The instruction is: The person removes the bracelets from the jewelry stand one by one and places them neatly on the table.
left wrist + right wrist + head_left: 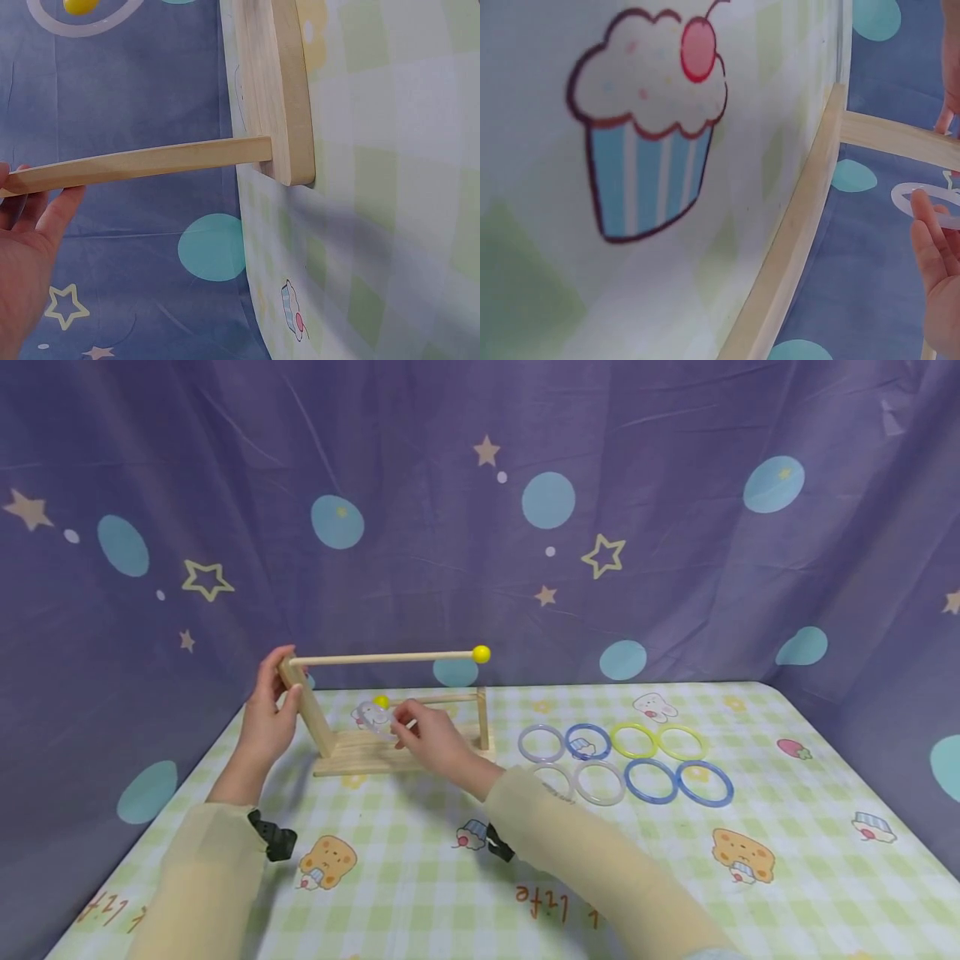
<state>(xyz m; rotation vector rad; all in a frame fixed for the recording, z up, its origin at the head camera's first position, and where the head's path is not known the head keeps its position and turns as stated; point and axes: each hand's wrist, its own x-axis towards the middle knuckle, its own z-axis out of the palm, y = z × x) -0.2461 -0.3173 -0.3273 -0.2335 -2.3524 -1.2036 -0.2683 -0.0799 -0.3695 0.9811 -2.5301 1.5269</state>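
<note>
A wooden stand (360, 763) holds two horizontal rods, the taller one tipped with a yellow ball (482, 654) and the lower one with another yellow ball (382, 702). My left hand (267, 714) grips the top of the tall left post (150, 162), thumb on one side and fingers on the other. Between the fingers of my right hand (435, 737) is a pale translucent ring (372, 718), pinched by its edge close to the lower rod's yellow ball. Whether the ring goes around that rod I cannot tell. In the right wrist view the ring (904, 196) is partly cut off.
To the right of the stand, two rows of rings lie flat on the checked tablecloth (405, 893): clear ones, a blue ring (705, 783) among several blue, and a yellow ring (681, 742) beside another. A purple curtain (420, 527) hangs behind the table.
</note>
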